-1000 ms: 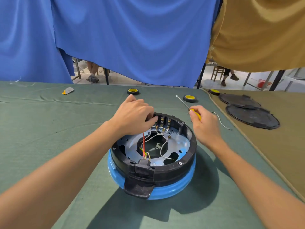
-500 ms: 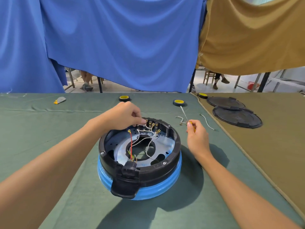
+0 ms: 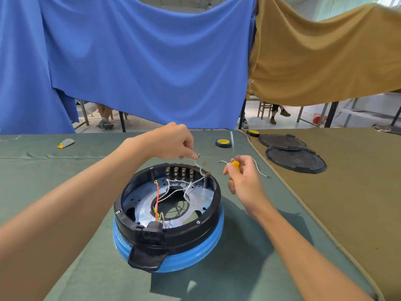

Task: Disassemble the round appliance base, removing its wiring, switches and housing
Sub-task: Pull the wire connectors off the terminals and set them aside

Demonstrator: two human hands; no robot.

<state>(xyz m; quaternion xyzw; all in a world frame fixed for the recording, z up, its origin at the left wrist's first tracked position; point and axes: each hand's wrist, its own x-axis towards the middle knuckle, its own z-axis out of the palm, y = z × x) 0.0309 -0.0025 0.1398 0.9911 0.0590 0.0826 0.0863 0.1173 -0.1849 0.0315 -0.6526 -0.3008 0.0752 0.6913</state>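
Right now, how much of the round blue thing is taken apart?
Done: the round blue-and-black appliance base lies open, and one loose white wire is out on the green cloth. In hand: the left hand pinches a white wire with a brass end; the right hand holds a yellow-handled screwdriver. Left: the red wire, other white wires, the row of switches and the black housing.

The appliance base point(image 3: 168, 216) sits mid-counter point(image 3: 65, 181) toward the near edge. The left hand point(image 3: 171, 144) is above its far rim, pinching a wire point(image 3: 196, 164) that rises from inside, and the right hand point(image 3: 243, 177), gripping a screwdriver point(image 3: 235, 165), is just right of that rim. A roll of tape point(image 3: 224, 143) lies behind them near the far edge and a small tool point(image 3: 66, 142) toward the far left corner, while on the adjoining counter point(image 3: 358, 192) to the right a near cover point(image 3: 295, 159) lies just before a far cover point(image 3: 282, 141).
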